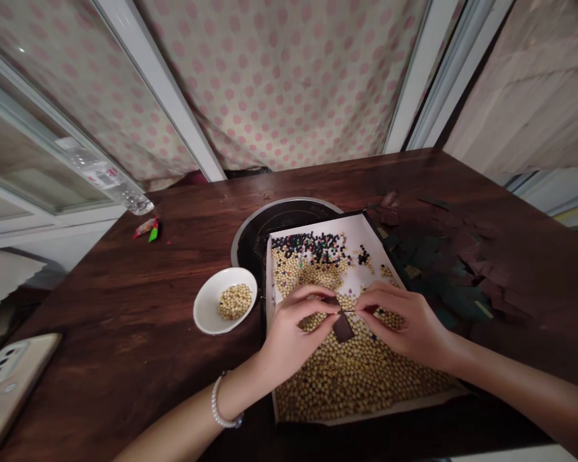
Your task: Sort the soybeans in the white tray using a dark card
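Our view's clock | 12: we see a pink-dotted curtain (289, 83) | 9–10: clear bottle (106, 177) by the bench (125, 282) edge | 9: red-and-green wrapper (147, 226), near the bottle | 8: pale phone (22, 382), camera side up

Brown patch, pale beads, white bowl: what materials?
Brown patch: possibly leather, card or cloth; thin, dull, straight-edged.
Pale beads: probably wood, maybe plastic; tan, round, with little strong shine; grain too small to see.
White bowl: likely glazed ceramic, could be melamine; smooth, even white, soft sheen.
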### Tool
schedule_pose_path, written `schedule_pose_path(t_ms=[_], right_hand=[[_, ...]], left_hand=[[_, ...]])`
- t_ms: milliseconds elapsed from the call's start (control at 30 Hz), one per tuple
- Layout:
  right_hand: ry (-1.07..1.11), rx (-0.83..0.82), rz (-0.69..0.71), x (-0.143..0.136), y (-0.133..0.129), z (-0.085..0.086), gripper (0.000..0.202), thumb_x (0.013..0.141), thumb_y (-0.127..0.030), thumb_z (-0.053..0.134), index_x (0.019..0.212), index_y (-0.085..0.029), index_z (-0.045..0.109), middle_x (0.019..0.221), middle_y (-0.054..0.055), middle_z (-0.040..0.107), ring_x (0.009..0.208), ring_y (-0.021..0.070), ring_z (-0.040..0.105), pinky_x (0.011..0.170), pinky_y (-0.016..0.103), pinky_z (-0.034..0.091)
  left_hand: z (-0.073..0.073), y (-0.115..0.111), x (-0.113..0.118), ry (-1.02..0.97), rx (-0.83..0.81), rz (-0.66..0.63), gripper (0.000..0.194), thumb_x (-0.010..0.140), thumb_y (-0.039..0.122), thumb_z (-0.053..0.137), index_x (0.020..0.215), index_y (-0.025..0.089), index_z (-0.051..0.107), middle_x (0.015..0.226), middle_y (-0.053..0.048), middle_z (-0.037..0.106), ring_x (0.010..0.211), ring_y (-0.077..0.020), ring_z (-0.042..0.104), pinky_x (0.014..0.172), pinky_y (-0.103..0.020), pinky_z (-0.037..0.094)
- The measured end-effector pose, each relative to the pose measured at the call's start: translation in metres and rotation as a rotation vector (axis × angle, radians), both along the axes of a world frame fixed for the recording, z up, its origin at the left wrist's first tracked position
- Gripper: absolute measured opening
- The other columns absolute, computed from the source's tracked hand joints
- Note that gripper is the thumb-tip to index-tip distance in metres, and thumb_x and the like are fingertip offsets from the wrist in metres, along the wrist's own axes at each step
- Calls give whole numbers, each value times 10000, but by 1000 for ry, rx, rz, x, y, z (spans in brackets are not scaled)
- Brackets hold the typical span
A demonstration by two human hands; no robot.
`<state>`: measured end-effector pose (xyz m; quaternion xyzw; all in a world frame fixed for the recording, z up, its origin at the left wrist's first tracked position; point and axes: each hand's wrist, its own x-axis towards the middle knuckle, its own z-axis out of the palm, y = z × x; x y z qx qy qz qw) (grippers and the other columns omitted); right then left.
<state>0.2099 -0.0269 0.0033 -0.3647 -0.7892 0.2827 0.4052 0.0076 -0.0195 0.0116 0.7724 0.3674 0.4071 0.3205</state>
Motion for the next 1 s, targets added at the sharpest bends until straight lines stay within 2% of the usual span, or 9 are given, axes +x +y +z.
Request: schedule_pose_path(t_ms=[333,467,533,600,733,800,1000], right_hand=[[-17,-10,7,-1,1,-1,94,837,-103,484,832,-159,559,767,40,559,720,131,545,669,274,443],[-82,-64,4,-2,3,-6,86,830,-110,489,814,-164,554,764,35,573,727,138,546,668,273,427],[-143,-120,6,-3,6,-8,100,816,-91,490,800,-168,551,756,25,581,716,134,543,652,262,412],[-198,-157,5,-4,10,-10,121,801,-68,482,773,-169,543,738,15,575,694,127,529,631,253,393],[-273,-181,20,-1,17,-16,131,791,-81,472,707,-166,522,689,7,530,649,120,485,601,249,364],[-283,-193,21,0,19,-18,129,791,-92,469,703,-165,530,678,5,520,630,116,472,588,246,355],[-301,-215,72,0,16,-15,162,775,-52,457,705,-165,550,687,4,532,651,116,487,602,244,361]], left_hand=[[-3,0,0,19,22,-33,101,780,101,616,807,192,649,988,-51,631,916,-164,598,817,-359,485],[-2,-1,1,95,-21,21,112,790,110,596,847,204,618,981,-35,624,936,-173,586,842,-376,469],[-4,-2,2,184,-64,63,217,755,155,651,952,204,573,992,-40,615,959,-200,572,851,-401,463],[-6,-4,2,292,-93,71,442,678,226,736,1059,187,514,1026,-65,599,991,-241,551,861,-436,456],[-11,-6,2,465,-64,-16,775,522,324,832,1168,141,444,1114,-124,557,1070,-321,493,914,-503,418],[-12,-5,2,489,-34,-52,814,518,321,831,1200,143,424,1155,-134,537,1098,-334,473,935,-516,399],[-14,-2,-1,430,-53,-112,701,591,233,783,1195,166,433,1176,-128,543,1105,-318,488,937,-512,401]])
